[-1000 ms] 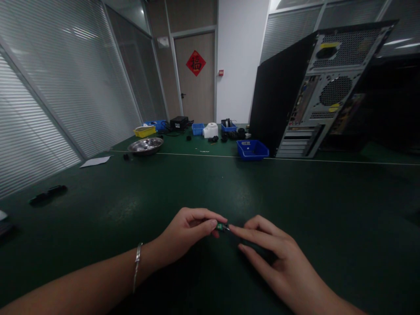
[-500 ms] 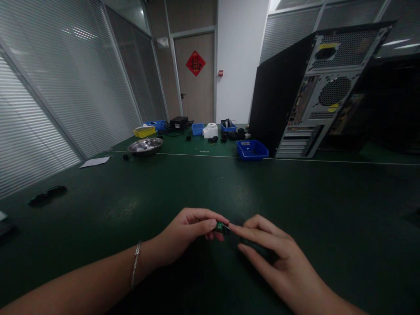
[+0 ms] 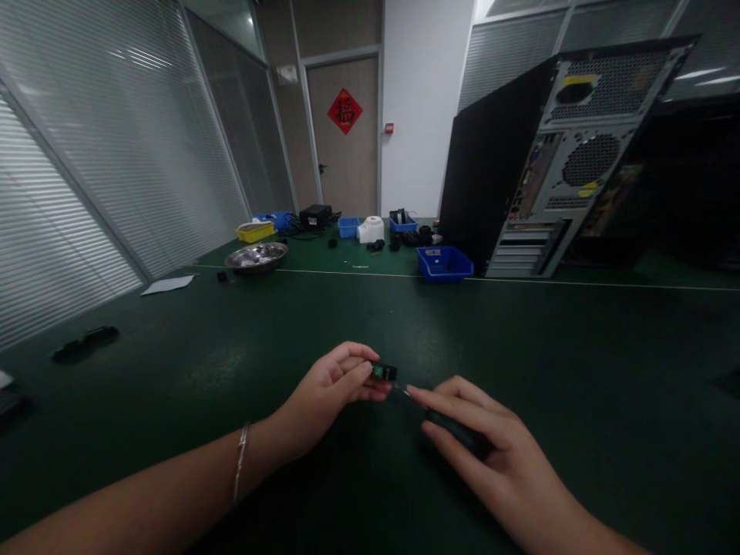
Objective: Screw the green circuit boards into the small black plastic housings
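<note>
Left hand: the left hand (image 3: pixel 327 393) is pinching a small black part with a green face (image 3: pixel 383 372) between thumb and fingertips, lifting it just above the table (image 3: pixel 173 401); a thin metal bracelet (image 3: pixel 240 470) is hanging at the wrist.

Right hand: the right hand (image 3: pixel 491 455) is gripping a dark-handled screwdriver (image 3: pixel 456 432) (the handle is mostly hidden under the fingers), with the forefinger lying along the shaft and the thin tip pointing at the part, just short of it.

Where the part is: it is sitting in the left fingers, near the front middle of the table, just beside the screwdriver tip.

Progress: the tool and the part are being brought together but are not quite touching; it looks as though the fastening or prying work is only in its early stage, since nothing loose is lying beside the hands.

Materials and shapes: the part is looking like a small boxy plastic module, possibly with a bit of circuit board, though it is too small and dim to be sure. The table covering is looking like a matte dark green mat, slightly scuffed.

Around: a blue bin (image 3: pixel 444 264), a shiny metal bowl (image 3: pixel 256 256) and a yellow tray (image 3: pixel 255 230) are standing well apart at the far side; an upright computer case (image 3: pixel 555 169) with perforated grey metal back is standing to the right.
</note>
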A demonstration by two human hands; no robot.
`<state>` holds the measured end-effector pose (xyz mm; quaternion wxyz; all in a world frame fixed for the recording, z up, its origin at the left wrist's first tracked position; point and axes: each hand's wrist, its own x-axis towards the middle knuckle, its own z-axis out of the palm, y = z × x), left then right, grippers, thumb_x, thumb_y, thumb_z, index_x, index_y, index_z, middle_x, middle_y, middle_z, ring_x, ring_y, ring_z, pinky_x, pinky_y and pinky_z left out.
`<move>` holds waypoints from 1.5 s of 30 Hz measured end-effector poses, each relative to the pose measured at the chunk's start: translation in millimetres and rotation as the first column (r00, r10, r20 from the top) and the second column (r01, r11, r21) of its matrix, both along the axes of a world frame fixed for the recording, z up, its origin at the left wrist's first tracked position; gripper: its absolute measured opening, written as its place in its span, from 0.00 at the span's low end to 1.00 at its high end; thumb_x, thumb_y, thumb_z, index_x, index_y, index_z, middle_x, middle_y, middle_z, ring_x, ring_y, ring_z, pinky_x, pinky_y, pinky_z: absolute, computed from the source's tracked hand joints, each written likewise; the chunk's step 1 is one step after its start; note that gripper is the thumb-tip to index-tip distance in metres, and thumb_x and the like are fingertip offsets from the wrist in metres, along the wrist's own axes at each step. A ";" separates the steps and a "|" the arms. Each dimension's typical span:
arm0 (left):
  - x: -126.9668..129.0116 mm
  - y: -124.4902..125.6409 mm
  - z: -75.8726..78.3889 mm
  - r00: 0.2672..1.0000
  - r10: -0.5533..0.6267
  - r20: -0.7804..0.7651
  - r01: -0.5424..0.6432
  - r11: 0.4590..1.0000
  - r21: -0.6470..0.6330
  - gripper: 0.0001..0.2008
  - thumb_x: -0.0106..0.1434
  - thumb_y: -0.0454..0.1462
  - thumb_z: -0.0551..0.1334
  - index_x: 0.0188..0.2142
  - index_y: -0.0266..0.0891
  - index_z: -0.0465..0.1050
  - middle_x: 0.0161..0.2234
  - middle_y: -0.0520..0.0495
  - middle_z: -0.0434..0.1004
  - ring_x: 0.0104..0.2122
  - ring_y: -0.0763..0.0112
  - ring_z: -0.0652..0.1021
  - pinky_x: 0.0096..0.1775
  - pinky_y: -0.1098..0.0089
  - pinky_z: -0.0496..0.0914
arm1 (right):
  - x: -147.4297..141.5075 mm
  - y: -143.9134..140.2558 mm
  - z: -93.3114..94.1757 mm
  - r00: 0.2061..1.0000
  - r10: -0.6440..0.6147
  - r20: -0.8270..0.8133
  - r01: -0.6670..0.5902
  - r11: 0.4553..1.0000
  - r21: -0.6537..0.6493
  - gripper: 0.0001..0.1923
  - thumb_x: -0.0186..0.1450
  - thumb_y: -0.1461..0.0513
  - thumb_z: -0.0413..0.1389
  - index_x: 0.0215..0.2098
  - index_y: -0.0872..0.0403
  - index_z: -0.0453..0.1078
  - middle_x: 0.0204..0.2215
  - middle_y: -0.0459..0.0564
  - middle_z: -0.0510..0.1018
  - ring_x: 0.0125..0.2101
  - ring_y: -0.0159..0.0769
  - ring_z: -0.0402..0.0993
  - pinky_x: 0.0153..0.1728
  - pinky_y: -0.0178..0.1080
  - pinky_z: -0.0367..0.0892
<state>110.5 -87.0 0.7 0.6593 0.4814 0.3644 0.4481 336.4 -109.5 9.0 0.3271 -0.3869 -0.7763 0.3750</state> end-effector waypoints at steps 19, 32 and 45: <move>-2.5 5.8 7.2 0.988 0.151 0.016 -0.149 0.983 -0.104 0.09 0.61 0.32 0.64 0.42 0.36 0.70 0.40 0.46 0.72 0.41 0.67 0.75 0.46 0.66 0.67 | -2.1 -0.2 2.9 1.000 0.006 0.006 -0.006 1.000 -0.017 0.18 0.69 0.64 0.52 0.56 0.46 0.70 0.37 0.48 0.74 0.37 0.35 0.73 0.38 0.36 0.68; -2.4 -0.2 4.6 0.977 -0.059 -0.205 0.076 0.994 0.074 0.13 0.66 0.41 0.58 0.44 0.34 0.73 0.34 0.47 0.70 0.32 0.71 0.69 0.35 0.69 0.63 | -2.5 -1.4 5.5 1.000 0.004 0.011 -0.004 1.000 -0.009 0.18 0.68 0.65 0.53 0.54 0.47 0.71 0.36 0.48 0.76 0.36 0.36 0.74 0.36 0.36 0.69; -3.9 -6.6 12.9 0.896 -0.153 -0.417 0.232 0.962 0.146 0.18 0.66 0.43 0.56 0.51 0.39 0.72 0.38 0.46 0.68 0.33 0.70 0.69 0.36 0.69 0.65 | -1.3 -0.2 2.1 0.999 0.047 0.007 -0.047 0.998 0.037 0.20 0.68 0.66 0.53 0.57 0.45 0.68 0.38 0.49 0.75 0.37 0.36 0.73 0.38 0.37 0.69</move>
